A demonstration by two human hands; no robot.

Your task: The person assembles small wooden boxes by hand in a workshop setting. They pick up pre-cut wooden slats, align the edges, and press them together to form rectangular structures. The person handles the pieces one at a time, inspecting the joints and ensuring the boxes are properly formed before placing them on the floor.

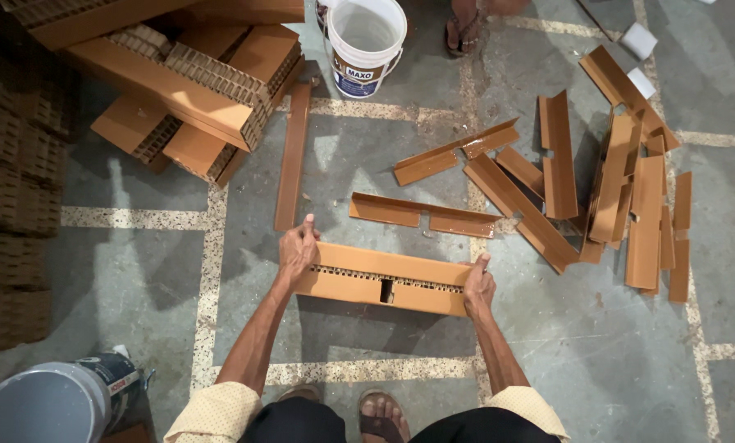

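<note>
The cardboard block (384,280) is lying on the grey floor (597,361) just ahead of the person's feet, its long axis running left to right and tilting slightly down toward the right. It is showing a honeycomb core between two smooth brown faces, with a small notch cut near the middle of the seam. It is likely light and stiff along its length, yet easy to crush at the open cells, so the two short ends look like the safest places to hold. The left hand (297,252) is clasping the left end, thumb up over the top edge. The right hand (478,285) is closing around the right end in the same way. Beyond the block, folded cardboard angle strips (423,215) are lying scattered, a bigger heap (630,197) spreading to the right. A white bucket (364,45) is standing farther off, beside stacked honeycomb boards (195,82).
</note>
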